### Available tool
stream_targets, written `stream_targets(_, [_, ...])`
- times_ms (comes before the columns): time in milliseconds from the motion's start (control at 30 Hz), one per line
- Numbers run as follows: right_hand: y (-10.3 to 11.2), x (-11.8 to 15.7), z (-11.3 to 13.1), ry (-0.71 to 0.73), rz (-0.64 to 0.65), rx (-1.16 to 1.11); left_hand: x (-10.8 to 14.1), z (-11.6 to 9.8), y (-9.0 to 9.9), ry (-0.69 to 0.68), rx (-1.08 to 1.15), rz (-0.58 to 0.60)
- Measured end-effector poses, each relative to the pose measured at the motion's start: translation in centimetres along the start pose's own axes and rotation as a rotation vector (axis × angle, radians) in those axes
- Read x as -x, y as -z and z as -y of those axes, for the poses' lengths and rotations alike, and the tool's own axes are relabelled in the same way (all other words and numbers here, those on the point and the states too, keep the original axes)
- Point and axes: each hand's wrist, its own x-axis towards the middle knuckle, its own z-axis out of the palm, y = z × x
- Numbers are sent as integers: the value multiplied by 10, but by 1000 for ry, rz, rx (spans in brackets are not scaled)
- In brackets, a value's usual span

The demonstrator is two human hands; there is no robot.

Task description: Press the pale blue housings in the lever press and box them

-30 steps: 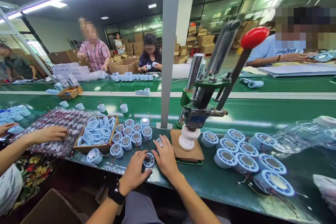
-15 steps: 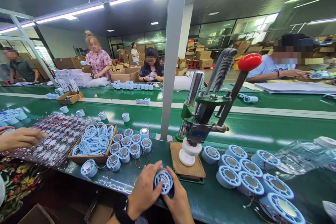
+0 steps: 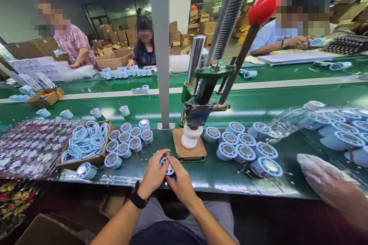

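Observation:
Between my two hands, just above the bench's front edge, is a round light-blue plastic housing [image 3: 170, 170] with a slotted rim and a silvery centre. My left hand [image 3: 153, 174] wraps its left side, a black watch on that wrist. From the right, my right hand [image 3: 181, 180] closes round it, fingertips meeting the left ones at the top. Fingers hide much of the housing. Just beyond stands a green hand press [image 3: 198, 115] with a red-knobbed lever [image 3: 261, 9]. Under its ram, white round blocks [image 3: 189, 138] sit on a brown-topped base.
Left of me, a cardboard box [image 3: 107, 122] holds light-blue rings, with several wired housings [image 3: 123, 149] beside it. More housings [image 3: 245, 152] stand right of the press, near a clear plastic bottle [image 3: 290, 122] and a plastic bag [image 3: 324, 176]. A grey post [image 3: 161, 46] rises behind. People work across the green line.
My view has tilted down and turned right, showing more housings and a plastic bag there. Both hands still hold the housing, fingers now closer over its top. The neighbour's hand has left view.

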Motion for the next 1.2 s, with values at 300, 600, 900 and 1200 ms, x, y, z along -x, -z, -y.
stream_targets(300, [2,1,0,32,-35,36,31,16,-5,-17,-167,72])
stream_targets(600, [3,2,-1,-28,8,25,24,12,2,-76,-150,228])
stream_targets(900, [11,1,3,-31,115,62,29,17,-8,-46,-188,151])
stream_targets(1200, [102,-43,43,126,345,218,25,14,-14,115,62,-7])
